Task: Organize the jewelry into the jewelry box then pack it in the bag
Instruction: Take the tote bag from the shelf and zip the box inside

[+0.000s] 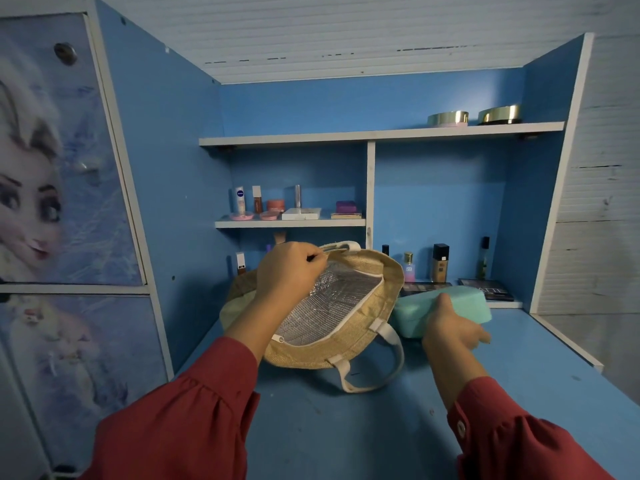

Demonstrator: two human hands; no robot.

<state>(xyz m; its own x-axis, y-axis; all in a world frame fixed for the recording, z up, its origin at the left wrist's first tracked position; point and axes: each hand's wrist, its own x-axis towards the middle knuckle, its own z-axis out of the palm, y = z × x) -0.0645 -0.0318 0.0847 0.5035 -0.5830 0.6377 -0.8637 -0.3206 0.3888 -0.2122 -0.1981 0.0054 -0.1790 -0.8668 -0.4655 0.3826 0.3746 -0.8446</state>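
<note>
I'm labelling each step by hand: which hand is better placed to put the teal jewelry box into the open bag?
The right hand: it already grips the jewelry box beside the bag. The left hand is busy pinching the bag's far rim, holding the mouth open.

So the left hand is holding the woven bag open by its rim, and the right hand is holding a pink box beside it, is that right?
Nearly. The head view shows the left hand pinching the woven bag open at its rim, and the right hand holding a box beside it, but the box is mint green, not pink.
</note>
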